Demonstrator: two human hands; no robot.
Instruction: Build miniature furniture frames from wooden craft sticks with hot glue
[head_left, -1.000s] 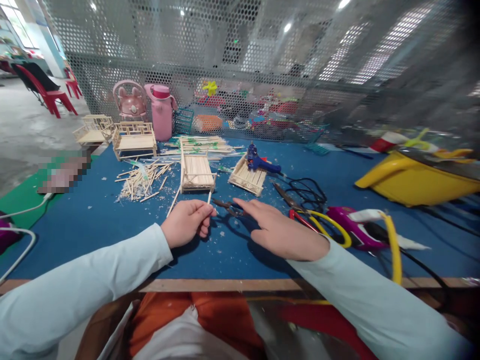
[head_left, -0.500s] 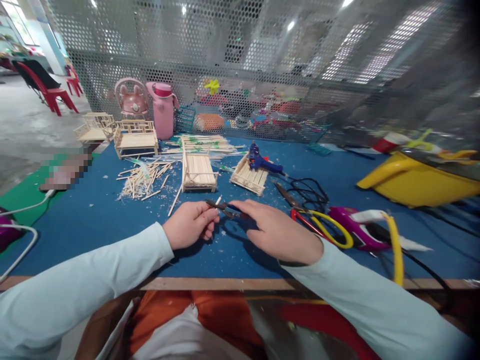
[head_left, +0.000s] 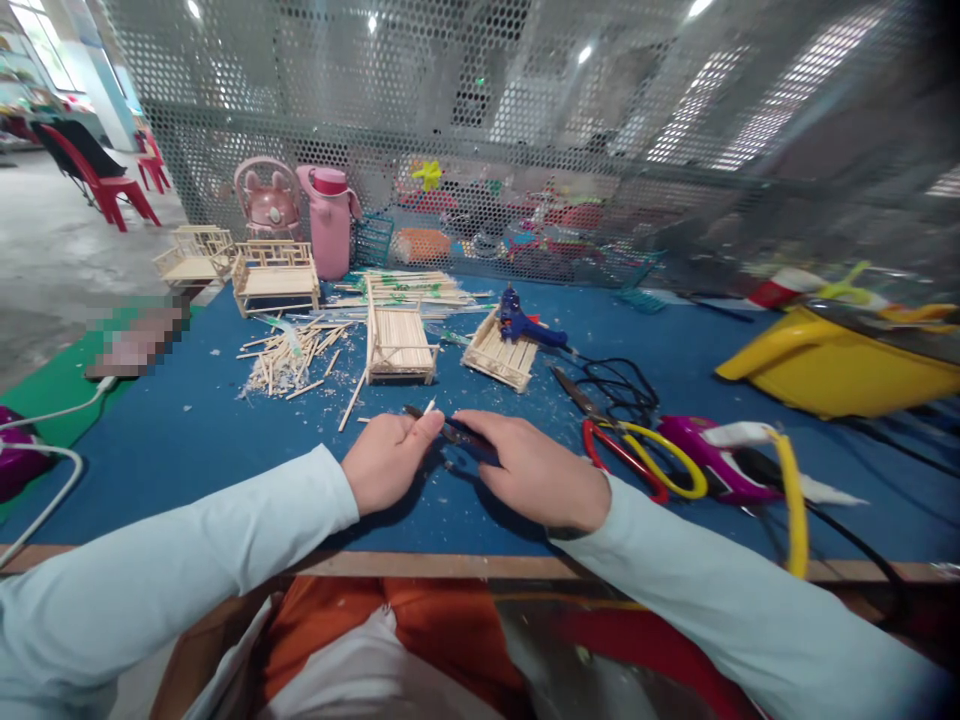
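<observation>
My left hand (head_left: 386,462) is closed, pinching a short pale wooden stick (head_left: 430,406) whose tip shows above the thumb. My right hand (head_left: 538,472) wraps round dark-handled pliers (head_left: 474,441); their jaws point left to the stick and are partly hidden by my left fingers. Beyond my hands stands a miniature bed of wooden sticks (head_left: 401,345). To its right, a blue glue gun (head_left: 517,322) rests on a second small stick frame (head_left: 495,358). A heap of cut sticks (head_left: 289,360) lies further left, with loose bits around it.
Yellow-and-red-handled scissors (head_left: 660,460) and a purple hot-air tool (head_left: 712,465) lie right of my hand, near a yellow container (head_left: 847,360). Stick benches (head_left: 277,280), a pink bottle (head_left: 330,225) and a perforated metal screen (head_left: 525,150) stand behind.
My left hand has shifted slightly right and the stick tip now stands up above its thumb. My right hand has moved a little left and down with the pliers.
</observation>
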